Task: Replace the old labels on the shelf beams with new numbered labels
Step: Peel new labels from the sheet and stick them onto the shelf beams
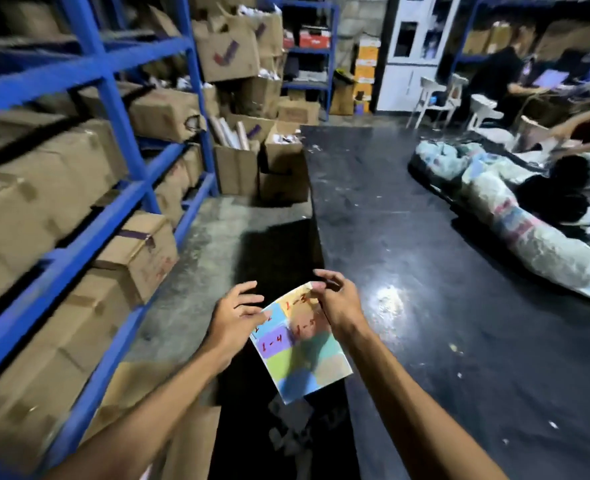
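Observation:
A sheet of coloured labels (pixel 304 355) with red handwritten numbers such as "1-4" is held in front of me at lower centre. My left hand (pixel 233 320) grips its left edge. My right hand (pixel 335 299) pinches a yellow label at the sheet's top corner between thumb and fingertips. The blue shelf beams (pixel 89 233) of the rack run along my left, with cardboard boxes (pixel 44 188) packed behind them. The frame is blurred, and I cannot make out any labels on the beams.
A long black table (pixel 425 254) stretches ahead on the right, with a pile of wrapped bundles (pixel 515 216) on its far side. Open boxes (pixel 259 161) stand on the floor ahead. A person in black (pixel 497 74) sits at a desk far right.

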A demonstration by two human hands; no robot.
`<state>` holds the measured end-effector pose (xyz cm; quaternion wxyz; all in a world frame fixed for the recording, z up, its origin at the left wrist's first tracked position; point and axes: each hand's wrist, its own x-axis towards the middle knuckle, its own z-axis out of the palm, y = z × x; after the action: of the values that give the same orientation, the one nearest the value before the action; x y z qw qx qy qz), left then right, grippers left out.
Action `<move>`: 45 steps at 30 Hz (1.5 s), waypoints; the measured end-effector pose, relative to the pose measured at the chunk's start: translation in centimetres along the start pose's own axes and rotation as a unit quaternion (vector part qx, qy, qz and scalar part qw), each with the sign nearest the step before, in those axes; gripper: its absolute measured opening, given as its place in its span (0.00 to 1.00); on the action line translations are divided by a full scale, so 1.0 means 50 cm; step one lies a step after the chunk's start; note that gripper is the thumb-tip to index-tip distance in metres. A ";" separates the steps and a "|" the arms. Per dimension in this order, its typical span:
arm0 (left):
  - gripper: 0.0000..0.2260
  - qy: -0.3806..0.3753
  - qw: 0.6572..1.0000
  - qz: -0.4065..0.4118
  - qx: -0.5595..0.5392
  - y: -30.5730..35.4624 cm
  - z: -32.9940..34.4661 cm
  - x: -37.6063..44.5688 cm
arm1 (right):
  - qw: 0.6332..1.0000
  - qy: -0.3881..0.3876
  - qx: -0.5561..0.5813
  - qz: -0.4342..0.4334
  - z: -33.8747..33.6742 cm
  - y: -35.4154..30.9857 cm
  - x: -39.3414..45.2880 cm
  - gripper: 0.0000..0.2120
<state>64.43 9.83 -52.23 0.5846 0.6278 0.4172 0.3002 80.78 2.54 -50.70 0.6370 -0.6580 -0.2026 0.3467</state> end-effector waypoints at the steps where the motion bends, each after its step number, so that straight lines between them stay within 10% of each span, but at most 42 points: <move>1: 0.24 0.021 1.000 0.017 -0.011 0.019 -0.045 0.001 | 1.000 -0.027 0.016 0.000 0.041 -0.025 0.005 0.13; 16: 0.12 0.317 0.924 0.125 -0.176 0.184 -0.623 -0.249 | 0.923 -0.365 0.074 -0.098 0.690 -0.256 -0.217 0.14; 23: 0.08 0.403 0.884 0.185 -0.148 0.258 -0.815 -0.398 | 0.807 -0.312 -0.053 -0.499 0.882 -0.296 -0.439 0.13; 29: 0.09 0.425 0.865 0.240 -0.113 0.308 -0.916 -0.496 | 0.713 -0.273 -0.130 -0.632 0.997 -0.323 -0.585 0.14; 45: 0.11 0.480 0.826 0.293 0.032 0.396 -1.086 -0.630 | 0.682 -0.331 -0.044 -0.651 1.169 -0.412 -0.772 0.12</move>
<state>6.06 9.17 -21.87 0.1743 0.5157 0.4513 0.7071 16.48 18.19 -19.87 0.5641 -0.2300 -0.7924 0.0309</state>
